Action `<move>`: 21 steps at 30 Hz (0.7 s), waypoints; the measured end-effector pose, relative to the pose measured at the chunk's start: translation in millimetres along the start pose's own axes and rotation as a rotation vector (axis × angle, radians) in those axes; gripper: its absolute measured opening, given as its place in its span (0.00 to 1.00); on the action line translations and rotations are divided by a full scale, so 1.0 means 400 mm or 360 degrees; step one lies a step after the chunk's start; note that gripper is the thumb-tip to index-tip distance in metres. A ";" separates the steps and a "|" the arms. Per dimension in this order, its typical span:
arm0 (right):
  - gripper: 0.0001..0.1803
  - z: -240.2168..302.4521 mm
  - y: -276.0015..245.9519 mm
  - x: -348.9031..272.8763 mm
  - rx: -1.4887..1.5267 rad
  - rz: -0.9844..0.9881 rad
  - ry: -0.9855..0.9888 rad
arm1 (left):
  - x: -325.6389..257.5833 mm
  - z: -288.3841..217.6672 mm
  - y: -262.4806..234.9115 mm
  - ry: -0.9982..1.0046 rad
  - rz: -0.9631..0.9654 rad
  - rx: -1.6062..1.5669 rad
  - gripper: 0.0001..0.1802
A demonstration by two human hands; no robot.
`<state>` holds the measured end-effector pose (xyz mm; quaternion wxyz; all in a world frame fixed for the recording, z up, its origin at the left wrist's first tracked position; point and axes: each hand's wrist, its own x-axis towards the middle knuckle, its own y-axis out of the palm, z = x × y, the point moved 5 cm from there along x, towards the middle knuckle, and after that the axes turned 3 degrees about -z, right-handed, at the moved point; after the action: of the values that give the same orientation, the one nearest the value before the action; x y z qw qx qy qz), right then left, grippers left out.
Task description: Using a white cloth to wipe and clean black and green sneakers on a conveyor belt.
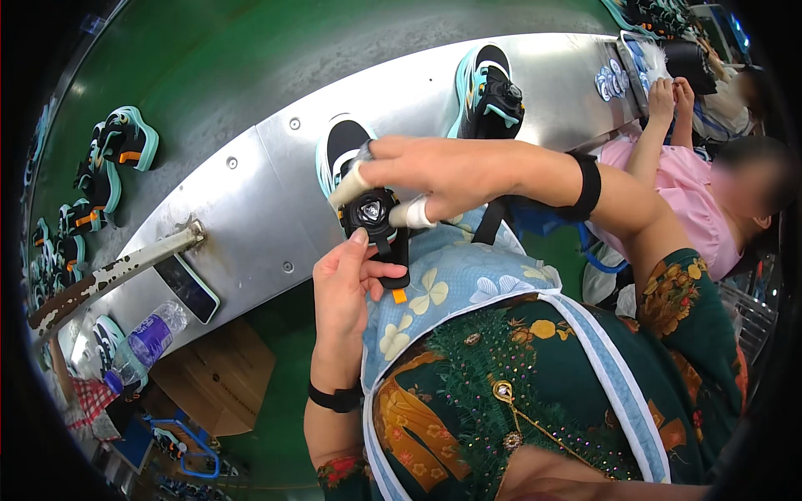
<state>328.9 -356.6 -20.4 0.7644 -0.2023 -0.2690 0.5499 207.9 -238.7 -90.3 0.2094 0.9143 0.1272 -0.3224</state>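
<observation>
- Left hand (342,271): thumb and fingers pinch the black heel end of a teal, white and black shoe (338,138).
- Right hand (430,171): fingers, two of them pale-capped, spread wide over the shoe, either side of its round black dial (369,210); I cannot tell whether they grip.
- That shoe sits at the near edge of the metal desk (284,184), toe pointing away, heel overlapping the blue flowered apron (434,292).
- A similar shoe (493,104) stands farther right.
- Leftward, a phone (188,288) lies near a purple-labelled bottle (150,342).
- More shoes (129,138) stand on the green surface (209,83) beyond.
- At right sits a co-worker in pink (660,179).
</observation>
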 end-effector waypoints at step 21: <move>0.25 -0.013 0.005 -0.045 -0.0286 -0.0396 0.0131 | 0.029 -0.014 0.022 0.0071 0.0041 0.0010 0.20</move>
<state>326.3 -373.1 -29.1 0.8159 -0.2574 -0.3087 0.4157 222.8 -242.7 -91.0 0.2078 0.9235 0.1190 -0.2995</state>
